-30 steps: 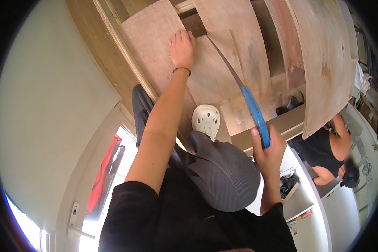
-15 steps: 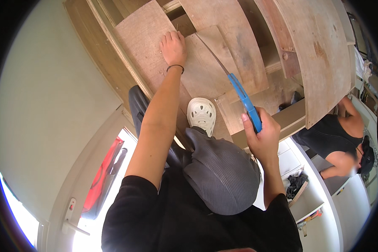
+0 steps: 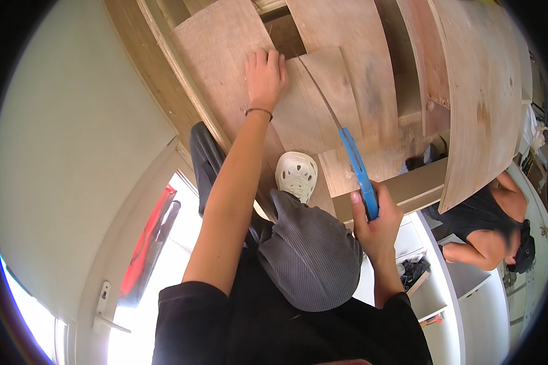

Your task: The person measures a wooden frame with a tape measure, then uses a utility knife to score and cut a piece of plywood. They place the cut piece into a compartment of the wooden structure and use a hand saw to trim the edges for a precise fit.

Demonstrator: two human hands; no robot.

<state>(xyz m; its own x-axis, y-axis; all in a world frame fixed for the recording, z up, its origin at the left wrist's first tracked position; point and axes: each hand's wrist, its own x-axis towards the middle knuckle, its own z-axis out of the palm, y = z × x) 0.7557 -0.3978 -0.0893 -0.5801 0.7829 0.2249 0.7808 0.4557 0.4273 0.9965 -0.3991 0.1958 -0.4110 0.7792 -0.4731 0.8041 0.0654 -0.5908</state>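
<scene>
The blue-handled handsaw (image 3: pixel 347 152) is gripped by the closed right hand (image 3: pixel 374 222), its blade running up-left across the brown plywood sheet (image 3: pixel 225 67), which is pressed flat under the open left hand (image 3: pixel 265 76) beside it.

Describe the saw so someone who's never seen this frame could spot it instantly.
Start at the stack of plywood sheets filling the top of the view. The right hand reaches up from the lower edge towards them, gripping the handsaw. Its bright blue handle, leading into a thin dark blade across the wood, is the only blue thing among the brown boards.
</scene>
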